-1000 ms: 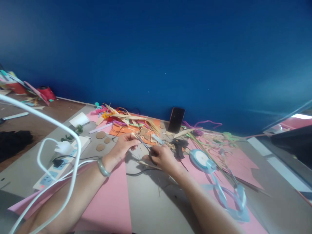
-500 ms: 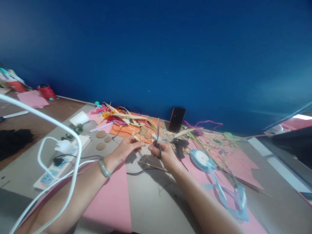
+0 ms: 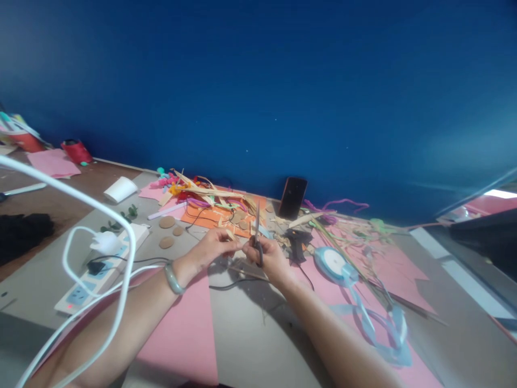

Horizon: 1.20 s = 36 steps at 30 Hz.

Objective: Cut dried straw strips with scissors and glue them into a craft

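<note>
My left hand (image 3: 212,249), with a pale green bangle (image 3: 174,278) on its wrist, is closed in a pinch on a short pale straw-like strip (image 3: 230,235). My right hand (image 3: 273,263) grips dark-handled scissors (image 3: 257,223), blades pointing up and away from me. The fingertips of both hands meet or nearly meet over the grey table (image 3: 242,345). Just beyond them lie cardboard discs (image 3: 167,221) and an orange sheet (image 3: 202,221) strewn with scraps. A black glue gun (image 3: 298,243) rests right of my right hand.
A white cable (image 3: 131,258) loops across the left foreground by a power strip (image 3: 84,285). A paper cup (image 3: 121,189) lies on its side farther back. A phone (image 3: 293,198) leans on the blue wall. Blue ribbon (image 3: 365,318) trails from its spool (image 3: 333,264) on pink paper.
My right hand and the scissors have shifted slightly left, bringing my fingertips closer together. The paper cup has rolled left and back, away from the leafy sprig.
</note>
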Available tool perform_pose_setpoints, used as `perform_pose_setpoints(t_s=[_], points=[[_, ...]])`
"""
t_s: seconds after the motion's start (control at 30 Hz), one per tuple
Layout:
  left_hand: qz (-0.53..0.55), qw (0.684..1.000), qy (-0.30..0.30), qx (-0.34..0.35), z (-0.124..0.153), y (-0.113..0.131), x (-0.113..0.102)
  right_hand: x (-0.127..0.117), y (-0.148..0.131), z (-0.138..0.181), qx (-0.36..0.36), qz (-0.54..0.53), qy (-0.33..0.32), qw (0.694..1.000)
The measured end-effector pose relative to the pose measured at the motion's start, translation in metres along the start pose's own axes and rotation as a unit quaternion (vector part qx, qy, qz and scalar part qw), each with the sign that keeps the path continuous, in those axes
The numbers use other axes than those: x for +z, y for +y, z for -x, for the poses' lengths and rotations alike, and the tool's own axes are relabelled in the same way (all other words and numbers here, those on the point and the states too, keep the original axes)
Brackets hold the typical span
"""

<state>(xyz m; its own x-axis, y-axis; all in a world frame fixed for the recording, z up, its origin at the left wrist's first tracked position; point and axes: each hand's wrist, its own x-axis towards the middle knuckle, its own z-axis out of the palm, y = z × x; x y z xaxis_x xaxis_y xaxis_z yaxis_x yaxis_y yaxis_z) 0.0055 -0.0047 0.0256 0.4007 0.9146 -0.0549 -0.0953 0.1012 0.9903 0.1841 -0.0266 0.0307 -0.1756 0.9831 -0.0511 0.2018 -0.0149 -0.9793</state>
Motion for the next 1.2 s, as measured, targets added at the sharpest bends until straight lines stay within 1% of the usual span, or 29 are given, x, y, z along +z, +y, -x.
perform_pose_setpoints(t_s=[0.23, 0.33, 0.47, 0.53, 0.6, 0.87, 0.97, 1.07, 1.2], points=[[-0.004, 1.000, 0.005, 0.002, 0.000, 0.000, 0.001, 0.000, 0.002, -0.002, -0.001, -0.011, -0.009, 1.000], [0.021, 1.000, 0.014, -0.004, -0.002, -0.002, 0.001, -0.001, 0.004, -0.002, 0.001, -0.013, -0.004, 1.000], [0.071, 0.996, 0.042, -0.028, -0.005, -0.005, -0.001, -0.001, 0.005, -0.002, 0.000, -0.019, -0.003, 1.000], [0.086, 0.995, 0.036, -0.029, -0.006, -0.005, -0.001, 0.000, 0.004, -0.001, -0.004, -0.020, -0.002, 1.000], [0.093, 0.995, 0.028, -0.025, -0.006, -0.004, -0.001, 0.001, 0.002, 0.000, -0.007, -0.019, -0.002, 1.000], [0.106, 0.993, 0.050, -0.019, -0.004, -0.001, 0.001, 0.001, 0.000, 0.000, 0.000, -0.008, 0.007, 1.000], [0.099, 0.993, 0.063, -0.003, -0.003, 0.000, -0.001, -0.001, -0.003, -0.001, -0.011, 0.028, 0.002, 1.000], [0.094, 0.993, 0.073, 0.017, -0.003, 0.000, -0.003, -0.003, -0.002, -0.002, -0.028, 0.092, -0.020, 0.995], [0.094, 0.992, 0.083, 0.034, -0.004, 0.000, -0.003, -0.005, 0.009, -0.004, -0.071, 0.201, -0.038, 0.976]])
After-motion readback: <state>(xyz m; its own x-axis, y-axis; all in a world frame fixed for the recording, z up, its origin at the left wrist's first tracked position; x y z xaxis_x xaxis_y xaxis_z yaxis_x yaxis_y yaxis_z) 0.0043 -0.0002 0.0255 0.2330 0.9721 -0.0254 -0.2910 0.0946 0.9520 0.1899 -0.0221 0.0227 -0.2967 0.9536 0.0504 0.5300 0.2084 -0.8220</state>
